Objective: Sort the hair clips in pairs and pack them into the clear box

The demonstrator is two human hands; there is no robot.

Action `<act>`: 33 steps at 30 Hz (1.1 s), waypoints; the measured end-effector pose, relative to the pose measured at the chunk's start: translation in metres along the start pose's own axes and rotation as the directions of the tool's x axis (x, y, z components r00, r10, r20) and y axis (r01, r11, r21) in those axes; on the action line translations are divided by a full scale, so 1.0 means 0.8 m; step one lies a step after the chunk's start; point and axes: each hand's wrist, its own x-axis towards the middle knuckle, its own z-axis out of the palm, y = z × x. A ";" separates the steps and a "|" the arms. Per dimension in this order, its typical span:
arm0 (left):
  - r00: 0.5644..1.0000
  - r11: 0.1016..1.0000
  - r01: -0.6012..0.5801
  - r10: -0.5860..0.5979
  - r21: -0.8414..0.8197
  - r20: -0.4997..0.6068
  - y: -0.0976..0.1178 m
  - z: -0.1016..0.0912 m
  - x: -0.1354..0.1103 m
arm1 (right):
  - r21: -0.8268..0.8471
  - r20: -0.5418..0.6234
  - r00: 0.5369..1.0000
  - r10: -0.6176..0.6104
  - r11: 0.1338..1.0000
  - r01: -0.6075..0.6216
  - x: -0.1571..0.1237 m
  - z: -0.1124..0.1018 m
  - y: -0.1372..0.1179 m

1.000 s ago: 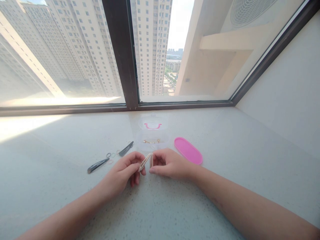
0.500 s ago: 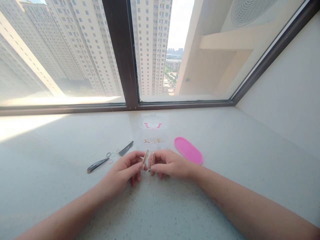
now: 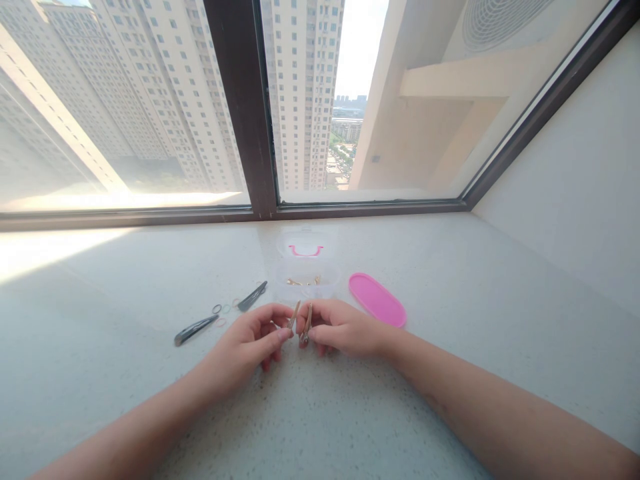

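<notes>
One slim clip [image 3: 295,315] in my L hand [image 3: 257,335], pinched betw. thumb & fingers; 2nd clip [image 3: 309,320] in my R hand [image 3: 343,327], same hold. Clips nr each other, upper ends pointing twd surface's [image 3: 320,413] far edge. Beyond them, clear box [image 3: 330,277] w/ gold-col. pieces [image 3: 300,282] inside; pink handle [image 3: 306,255] behind those, twd far edge. Pink oval piece [image 3: 377,300] flat, just beyond R wrist. L of box: dark clip [image 3: 253,297], small rings [image 3: 217,309], another dark clip [image 3: 196,330] farthest L.
</notes>
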 end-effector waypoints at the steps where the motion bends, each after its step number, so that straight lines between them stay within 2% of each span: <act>1: 1.000 1.000 0.003 -0.003 0.002 -0.004 0.000 0.000 0.000 | -0.004 0.001 1.000 0.004 1.000 -0.004 0.000 0.000 0.001; 15: 1.000 0.999 0.011 -0.011 -0.034 0.012 -0.005 0.001 0.000 | -0.011 -0.013 0.999 0.033 0.999 -0.033 -0.001 -0.002 0.002; 33: 0.999 0.999 0.032 -0.033 0.022 0.008 0.001 0.000 -0.003 | -0.013 -0.003 0.999 0.039 0.999 -0.039 -0.003 -0.002 0.001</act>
